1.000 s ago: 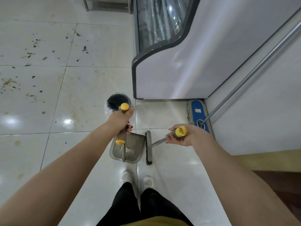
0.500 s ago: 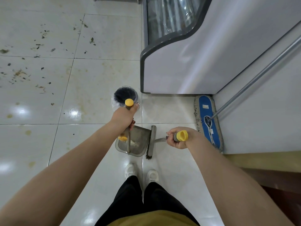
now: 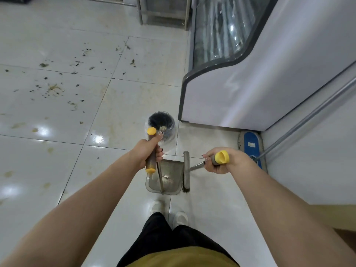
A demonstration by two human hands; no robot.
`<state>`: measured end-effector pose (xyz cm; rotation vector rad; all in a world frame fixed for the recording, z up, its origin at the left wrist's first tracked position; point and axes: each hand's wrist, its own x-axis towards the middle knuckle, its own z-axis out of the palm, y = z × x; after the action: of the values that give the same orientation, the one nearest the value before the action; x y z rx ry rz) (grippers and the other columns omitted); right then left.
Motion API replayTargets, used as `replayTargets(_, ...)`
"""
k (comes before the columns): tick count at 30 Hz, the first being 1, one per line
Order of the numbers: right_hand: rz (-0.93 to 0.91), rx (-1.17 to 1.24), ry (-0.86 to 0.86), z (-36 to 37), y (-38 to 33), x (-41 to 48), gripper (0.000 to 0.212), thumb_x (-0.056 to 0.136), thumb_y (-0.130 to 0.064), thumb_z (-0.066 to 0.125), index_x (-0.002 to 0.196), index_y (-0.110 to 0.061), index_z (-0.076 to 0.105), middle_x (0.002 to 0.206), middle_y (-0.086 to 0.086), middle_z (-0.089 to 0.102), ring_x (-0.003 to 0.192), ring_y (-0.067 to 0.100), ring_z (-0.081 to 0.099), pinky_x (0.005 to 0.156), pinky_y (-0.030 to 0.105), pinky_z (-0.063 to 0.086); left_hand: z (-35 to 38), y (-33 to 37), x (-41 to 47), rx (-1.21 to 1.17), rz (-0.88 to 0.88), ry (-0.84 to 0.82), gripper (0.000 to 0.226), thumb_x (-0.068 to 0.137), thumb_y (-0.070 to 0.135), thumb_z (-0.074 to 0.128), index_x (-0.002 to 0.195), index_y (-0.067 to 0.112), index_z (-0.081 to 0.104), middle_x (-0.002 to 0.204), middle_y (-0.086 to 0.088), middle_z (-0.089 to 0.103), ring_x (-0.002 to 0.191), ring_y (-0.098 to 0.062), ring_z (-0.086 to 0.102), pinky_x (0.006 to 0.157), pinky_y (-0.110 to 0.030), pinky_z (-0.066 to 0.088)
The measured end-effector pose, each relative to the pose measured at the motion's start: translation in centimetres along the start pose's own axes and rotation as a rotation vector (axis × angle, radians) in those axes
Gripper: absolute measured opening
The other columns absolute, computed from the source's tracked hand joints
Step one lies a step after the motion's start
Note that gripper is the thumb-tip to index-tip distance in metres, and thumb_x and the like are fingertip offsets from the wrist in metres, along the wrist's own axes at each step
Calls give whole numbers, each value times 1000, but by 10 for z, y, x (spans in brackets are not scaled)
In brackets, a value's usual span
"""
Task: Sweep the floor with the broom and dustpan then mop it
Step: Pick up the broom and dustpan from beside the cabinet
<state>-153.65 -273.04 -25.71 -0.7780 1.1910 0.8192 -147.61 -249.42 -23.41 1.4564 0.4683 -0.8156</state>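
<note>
My left hand [image 3: 147,152] grips the yellow-capped handle of a grey dustpan [image 3: 170,180], whose pan rests on the white tiles just ahead of my shoes. My right hand [image 3: 221,162] grips the yellow-capped handle of the broom; its narrow brush head [image 3: 186,171] stands along the dustpan's right edge. Dark leaf scraps and stains [image 3: 55,87] litter the tiles at the far left. A blue flat mop [image 3: 251,145] lies on the floor at the right, its metal pole [image 3: 308,116] leaning up along the wall.
A small bin with a black liner [image 3: 161,123] stands just beyond the dustpan. A glass-fronted display cabinet [image 3: 250,78] fills the right side, a white wall [image 3: 317,160] beside it. Metal table legs [image 3: 140,12] stand at the back.
The view has shifted so the floor scene sits further right and lower. Both hands keep their grips; the dustpan and broom stay together by my feet.
</note>
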Motion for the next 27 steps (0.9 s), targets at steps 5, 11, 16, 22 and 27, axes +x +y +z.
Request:
replayTargets(5,-32,-99,-13,20,4,-9,26,95,-8,47,69,-1,49,47,11,46,29,17,49,32,17,45,-23,-3,-19,-263,-8,88,38,89,36,63,68,8,48,51,-2,42,30,-9,41,36,-13,38)
replayTargets(11,-12,-252,9,59,8,-17,34,95,-10,50,65,5,54,46,14,48,28,19,50,30,19,45,-66,-2,-39,-354,1,121,35,90,35,63,72,7,50,48,1,43,30,-5,38,34,-12,35)
replayTargets(16,-6,-337,28,118,17,-9,18,93,-9,52,77,-2,48,48,14,48,29,19,51,30,20,45,-120,-1,-56,-345,13,91,35,91,34,61,70,10,47,48,1,43,31,-5,38,33,-12,34)
replayTargets(22,-11,-404,24,216,45,-3,20,93,-9,52,74,-2,50,48,13,50,29,18,51,29,19,43,-209,4,-80,-349,43,99,36,90,33,62,67,11,45,47,1,43,31,-7,40,34,-13,36)
replayTargets(27,-24,-461,23,297,67,1,14,92,-9,54,82,-2,48,54,15,50,29,18,50,29,19,43,-284,12,-102,-480,87,171,38,90,29,62,64,10,43,41,-1,45,33,-11,47,38,-15,43)
